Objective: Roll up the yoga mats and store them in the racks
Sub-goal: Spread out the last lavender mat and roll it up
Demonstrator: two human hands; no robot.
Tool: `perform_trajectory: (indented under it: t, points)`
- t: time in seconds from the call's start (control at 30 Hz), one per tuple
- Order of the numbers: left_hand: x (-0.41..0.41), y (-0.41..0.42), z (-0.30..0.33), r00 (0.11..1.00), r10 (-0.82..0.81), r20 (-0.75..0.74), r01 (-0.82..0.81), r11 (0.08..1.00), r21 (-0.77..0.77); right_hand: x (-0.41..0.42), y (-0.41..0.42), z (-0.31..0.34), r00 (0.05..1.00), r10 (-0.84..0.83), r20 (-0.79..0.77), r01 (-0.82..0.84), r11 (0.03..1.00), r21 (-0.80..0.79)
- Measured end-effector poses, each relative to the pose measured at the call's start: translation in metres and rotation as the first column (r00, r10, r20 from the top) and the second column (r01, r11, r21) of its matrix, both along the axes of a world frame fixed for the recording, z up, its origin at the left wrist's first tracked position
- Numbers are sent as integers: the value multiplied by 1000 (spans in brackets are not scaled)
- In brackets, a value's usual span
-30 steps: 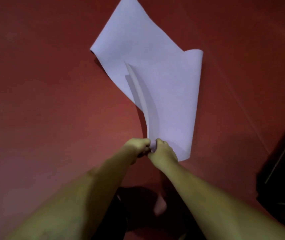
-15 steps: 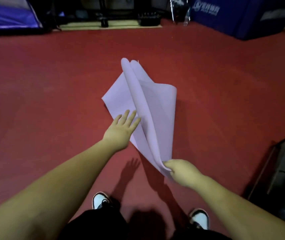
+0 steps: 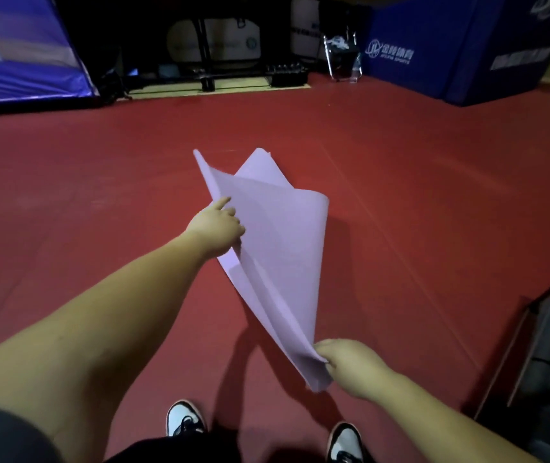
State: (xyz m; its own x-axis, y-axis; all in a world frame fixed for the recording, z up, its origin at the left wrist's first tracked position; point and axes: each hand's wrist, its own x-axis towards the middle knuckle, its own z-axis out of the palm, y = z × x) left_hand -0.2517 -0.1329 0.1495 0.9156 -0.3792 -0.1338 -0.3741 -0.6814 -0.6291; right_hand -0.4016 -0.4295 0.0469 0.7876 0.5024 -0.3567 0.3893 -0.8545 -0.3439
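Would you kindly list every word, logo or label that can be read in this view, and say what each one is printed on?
White logo with Chinese characters, too blurred to quote, on the blue crash mat.
Small Latin line beneath it, ending in what looks like "SPORTS"; the rest is unreadable.
Pale strip of text on the mat's right face: blurred.
White panel behind the black rack: marks too faint to read.

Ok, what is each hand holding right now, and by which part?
Both hold the purple yoga mat: the right hand pinches its near corner; the left hand grips the left edge farther up, index finger extended.
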Motion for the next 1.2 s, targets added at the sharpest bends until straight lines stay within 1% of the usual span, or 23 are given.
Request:
perform_trajectory:
  t: [0.07,0.1,0.13,0.17,0.2,0.23,0.27,0.3,0.33,0.4,0.47,0.53,0.67,0.77,0.9,0.97,1.03,1.13,1.2]
  points:
    - [-16,20,13,999,31,14,-30,995,-93,13,2,15,997,-67,41,69,997,-47]
    - [-31,32,25,996,70,55,-60,984,-169,24,5,31,990,-112,91,116,992,-48]
    - [-51,44,37,984,145,101,-114,959,-260,39,8,51,971,-157,178,165,986,-33]
    - [-75,56,45,958,255,130,-196,916,-350,57,11,72,939,-176,294,190,982,-20]
    - [-107,68,49,909,395,131,-304,846,-439,71,18,96,896,-164,412,188,982,-17]
    - [-143,78,47,842,528,108,-403,750,-525,79,32,118,843,-124,524,163,986,-30]
    - [-178,82,37,780,624,41,-482,642,-597,80,47,134,779,-57,624,119,991,-58]
    - [-210,82,24,731,679,-63,-557,541,-630,73,62,143,736,-10,677,77,995,-70]
    - [-244,83,12,683,714,-150,-619,457,-639,55,80,151,725,28,688,48,995,-90]
    - [-281,82,-9,614,744,-263,-675,322,-663,20,93,147,737,54,673,54,989,-139]
    - [-307,86,-12,569,755,-326,-703,242,-669,-14,88,134,774,42,631,79,984,-161]
    - [-326,84,-9,572,749,-335,-702,236,-671,-43,72,122,816,13,578,105,980,-171]
    - [-350,65,-3,686,665,-296,-638,353,-684,-95,35,101,888,-115,445,200,968,-149]
    - [-364,56,-8,753,587,-297,-606,443,-661,-126,14,89,904,-221,367,271,959,-89]
    - [-387,46,-21,815,506,-284,-546,502,-671,-148,1,84,910,-225,349,297,940,-168]
    - [-398,42,-26,823,491,-286,-537,509,-673,-152,-2,84,911,-211,356,293,936,-196]
    - [-405,40,-28,818,497,-290,-542,495,-679,-151,-3,84,906,-181,382,282,932,-227]
    - [-410,39,-27,821,490,-294,-533,471,-703,-148,-2,86,895,-199,400,304,927,-221]
    - [-415,41,-25,821,487,-299,-536,473,-700,-145,-1,87,904,-128,408,260,922,-285]
